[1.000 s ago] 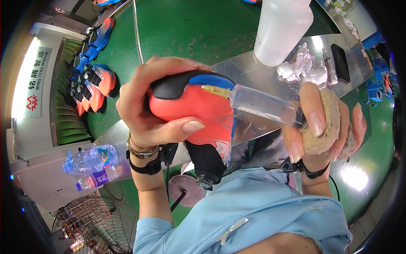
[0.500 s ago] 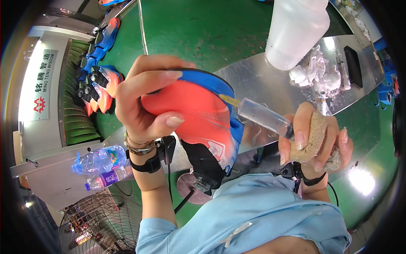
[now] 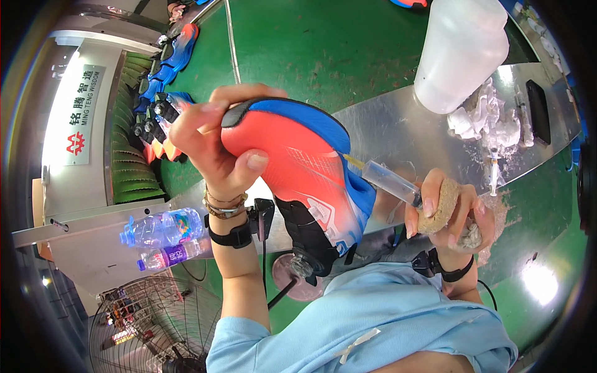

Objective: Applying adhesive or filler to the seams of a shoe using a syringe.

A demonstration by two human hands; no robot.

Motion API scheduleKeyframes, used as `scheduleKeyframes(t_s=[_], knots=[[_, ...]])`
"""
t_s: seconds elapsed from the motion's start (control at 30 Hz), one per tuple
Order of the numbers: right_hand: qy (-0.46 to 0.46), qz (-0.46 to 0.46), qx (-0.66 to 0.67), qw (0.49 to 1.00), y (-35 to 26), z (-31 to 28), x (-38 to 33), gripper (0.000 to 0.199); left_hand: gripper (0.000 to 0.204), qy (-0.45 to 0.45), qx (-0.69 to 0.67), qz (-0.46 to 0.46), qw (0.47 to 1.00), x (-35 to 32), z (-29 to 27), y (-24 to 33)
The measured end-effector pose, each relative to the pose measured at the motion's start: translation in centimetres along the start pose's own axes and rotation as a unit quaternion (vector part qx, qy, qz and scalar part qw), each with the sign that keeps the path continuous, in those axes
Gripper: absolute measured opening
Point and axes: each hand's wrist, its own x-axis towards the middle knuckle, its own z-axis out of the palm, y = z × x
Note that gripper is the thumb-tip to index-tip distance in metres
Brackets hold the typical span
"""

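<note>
A: The left hand (image 3: 214,146) is clamped on the shoe (image 3: 298,168), thumb across the red sole, fingers round the toe. Why tipped sole-up like that?

B: I'd judge it turns the seam between sole and blue upper toward the syringe (image 3: 388,181), whose tip sits right at that edge.

A: And the right hand (image 3: 448,211)?

B: Closed on both the syringe barrel and a tan sponge (image 3: 440,205), so either is ready without putting one down.

A: Where is all this?

B: Held in the air, near the body, above a steel bench (image 3: 398,124). A white jug (image 3: 460,53) stands far right, crumpled rags (image 3: 485,121) beside it. More shoes (image 3: 165,102) sit on a green rack far left; two bottles (image 3: 165,236) and a fan (image 3: 155,329) near left. The floor (image 3: 311,43) is green.
</note>
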Motion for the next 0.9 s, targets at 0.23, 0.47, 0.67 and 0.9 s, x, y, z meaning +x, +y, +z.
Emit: scheduleKeyframes(t_s=[0.23, 0.47, 0.67, 0.9], knots=[[-0.009, 0.03, -0.001, 0.999, 1.5, -1.2, -0.4, 0.051, 0.06, 0.07, 0.086, 0.011, 0.994, -2.4, -1.2, -1.5], [0.005, 0.058, 0.024, 0.998, 2.6, -1.7, -1.4, 0.049, 0.075, 0.131, 0.142, -0.024, 0.981, -2.4, -0.7, -0.9], [-0.008, 0.07, 0.055, 0.996, 2.9, -2.5, -2.3, 0.05, 0.074, 0.165, 0.153, -0.047, 0.973, -2.8, -0.8, -2.0], [-0.016, 0.097, 0.011, 0.995, 2.8, -3.2, -3.1, 0.053, 0.071, 0.206, 0.155, -0.096, 0.962, -3.9, -1.4, -2.9]])
